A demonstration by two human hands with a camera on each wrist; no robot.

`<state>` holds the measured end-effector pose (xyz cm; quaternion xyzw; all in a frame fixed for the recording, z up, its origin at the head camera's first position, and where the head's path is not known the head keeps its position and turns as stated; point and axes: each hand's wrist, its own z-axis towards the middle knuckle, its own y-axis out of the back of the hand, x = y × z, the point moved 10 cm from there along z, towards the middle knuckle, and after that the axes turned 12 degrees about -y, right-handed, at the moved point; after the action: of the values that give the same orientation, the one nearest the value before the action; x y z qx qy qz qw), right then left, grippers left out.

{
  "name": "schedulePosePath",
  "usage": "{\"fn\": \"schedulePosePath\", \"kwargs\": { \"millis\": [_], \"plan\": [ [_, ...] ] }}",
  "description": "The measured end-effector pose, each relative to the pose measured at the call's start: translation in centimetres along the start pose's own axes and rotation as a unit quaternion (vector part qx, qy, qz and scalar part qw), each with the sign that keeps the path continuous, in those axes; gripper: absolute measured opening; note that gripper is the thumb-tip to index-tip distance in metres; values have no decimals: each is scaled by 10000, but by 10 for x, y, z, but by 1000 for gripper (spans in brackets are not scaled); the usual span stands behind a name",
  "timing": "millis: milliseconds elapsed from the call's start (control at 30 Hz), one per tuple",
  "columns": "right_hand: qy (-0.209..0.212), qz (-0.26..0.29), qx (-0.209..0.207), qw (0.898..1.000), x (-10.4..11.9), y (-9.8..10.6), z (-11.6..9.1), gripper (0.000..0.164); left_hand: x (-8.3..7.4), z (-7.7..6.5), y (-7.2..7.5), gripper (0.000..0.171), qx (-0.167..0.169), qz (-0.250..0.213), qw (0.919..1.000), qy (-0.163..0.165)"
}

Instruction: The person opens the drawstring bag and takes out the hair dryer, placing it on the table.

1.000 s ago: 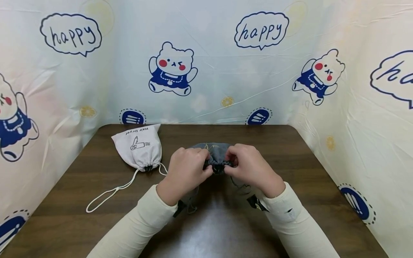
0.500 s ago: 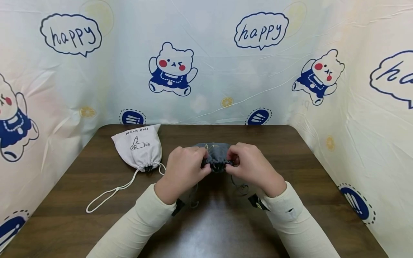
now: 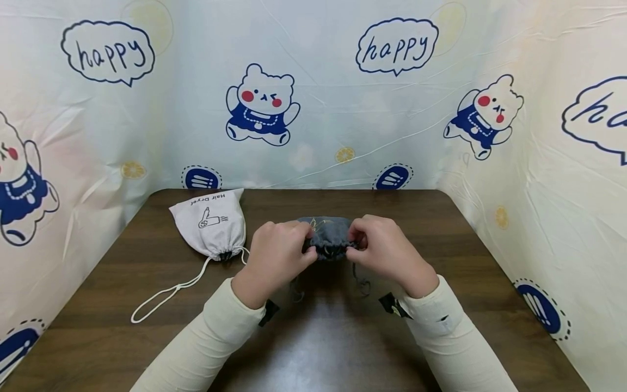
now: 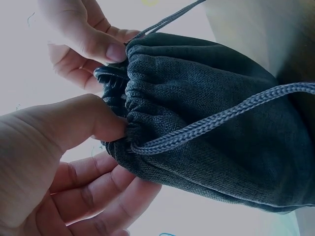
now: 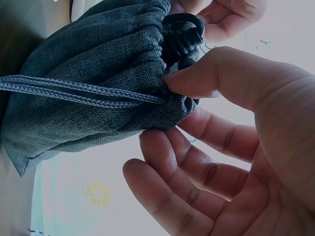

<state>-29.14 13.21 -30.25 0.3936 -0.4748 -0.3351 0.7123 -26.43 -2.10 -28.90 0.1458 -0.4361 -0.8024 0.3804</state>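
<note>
Between my two hands is a dark grey drawstring bag [image 3: 329, 234], its gathered mouth turned toward me. My left hand [image 3: 276, 253] pinches the left side of the mouth between thumb and fingers. On the other side, my right hand [image 3: 389, 253] pinches the rim in the same way. A black ribbed piece with a loop [image 5: 183, 42], like a cord end, shows inside the mouth in the right wrist view. Grey drawstrings [image 4: 221, 115] hang from both sides of the bag. The rest of its contents is hidden.
A white drawstring bag [image 3: 213, 223] printed "Hair Dryer" lies at the left on the brown wooden table [image 3: 313, 348]. Its white cord [image 3: 171, 291] trails toward the front left. A printed curtain [image 3: 323, 109] stands behind and beside the table.
Both hands have drawn slightly apart, and the mouth of the grey bag has widened between them. The white bag has stayed in place.
</note>
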Motion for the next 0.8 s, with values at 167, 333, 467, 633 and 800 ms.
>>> {"fn": "schedulePosePath", "kwargs": {
  "millis": [167, 333, 467, 633, 800],
  "plan": [
    [6, -25, -15, 10000, -2, 1, 0, 11, 3, 0, -1, 12, 51, -20, 10000, 62],
    [-30, -5, 31, 10000, -3, 1, 0, 11, 4, -1, -2, 12, 84, -78, 9999, 98],
    [-44, 22, 8, 10000, -3, 2, 1, 11, 5, -2, 0, 9, 77, -81, 9999, 121],
    [26, 67, -76, 9999, -4, 4, 1, 11, 7, -2, 0, 9, 119, -85, 9997, 177],
    [-5, 67, -39, 10000, -5, 4, 0, 12, 9, -3, -1, 9, 194, -155, 9993, 262]
  ]
}}
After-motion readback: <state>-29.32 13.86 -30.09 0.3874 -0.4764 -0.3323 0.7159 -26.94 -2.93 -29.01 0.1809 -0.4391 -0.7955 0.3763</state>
